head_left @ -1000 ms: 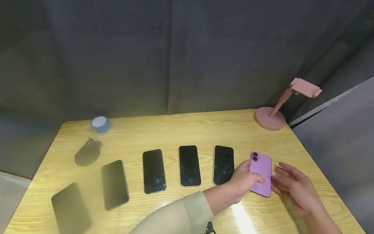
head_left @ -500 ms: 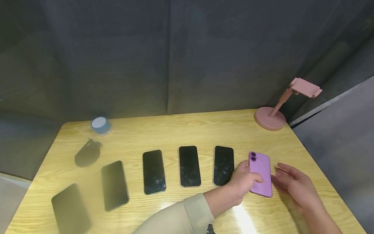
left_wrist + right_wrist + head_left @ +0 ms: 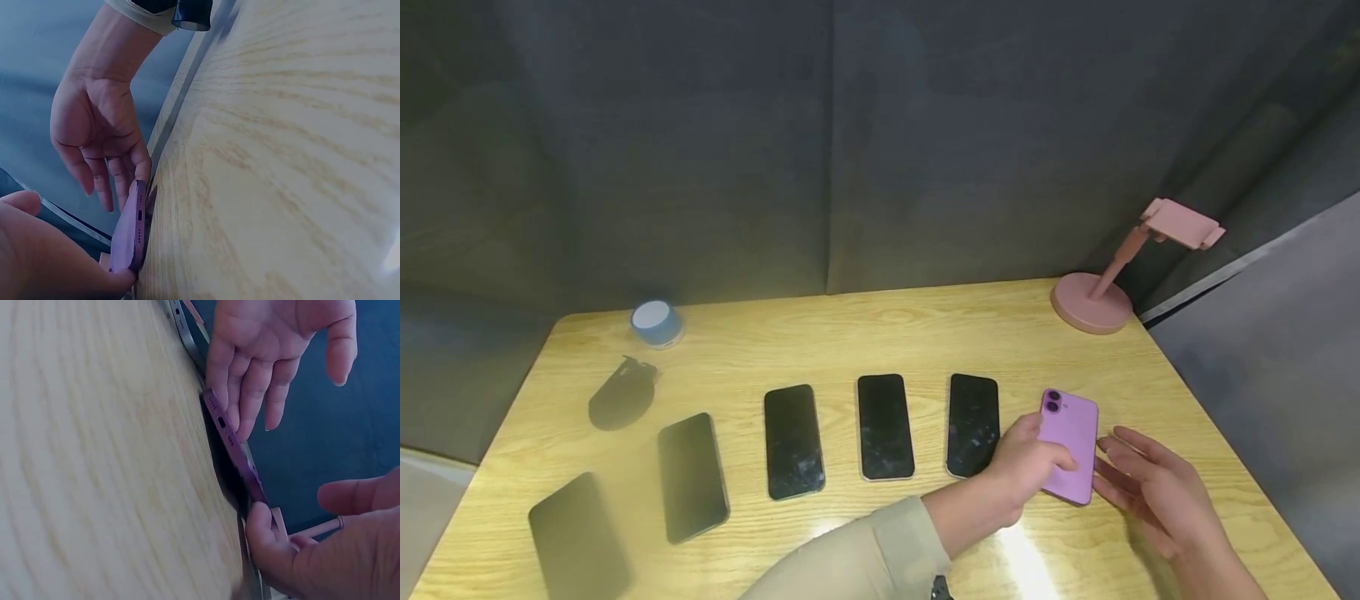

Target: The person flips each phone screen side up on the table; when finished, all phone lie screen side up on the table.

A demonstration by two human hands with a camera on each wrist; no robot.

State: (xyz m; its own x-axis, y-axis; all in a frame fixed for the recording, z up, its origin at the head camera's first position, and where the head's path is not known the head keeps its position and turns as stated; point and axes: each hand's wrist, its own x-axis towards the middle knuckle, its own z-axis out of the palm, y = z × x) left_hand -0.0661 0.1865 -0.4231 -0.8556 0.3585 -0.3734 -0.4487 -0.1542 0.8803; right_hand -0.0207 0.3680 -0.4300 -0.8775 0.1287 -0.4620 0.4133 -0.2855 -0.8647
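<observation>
A purple smartphone [image 3: 1072, 433] lies back up at the right of the table, its twin camera lenses at the far end. My left hand [image 3: 1021, 467] is at its left side, fingers against that edge. In the right wrist view, the left thumb stands away from the phone. Across from it, my right hand [image 3: 1161, 492] reaches to the phone's right edge with fingers extended. A right fingertip touches the phone's corner in the right wrist view, and the right thumb is apart. Whether the phone is slightly lifted I cannot tell.
Several dark-screened phones lie in a row leftward, the nearest phone [image 3: 973, 425] close to my left wrist. A pink phone stand [image 3: 1090, 304] is at the back right, a blue-and-white cylinder [image 3: 657, 323] at the back left. A dark curtain [image 3: 700, 150] borders the wooden table [image 3: 850, 342].
The purple phone first shifted slightly left, then back right. My right hand has moved slightly left, closer to the phone's edge. The left hand stays nearly in place.
</observation>
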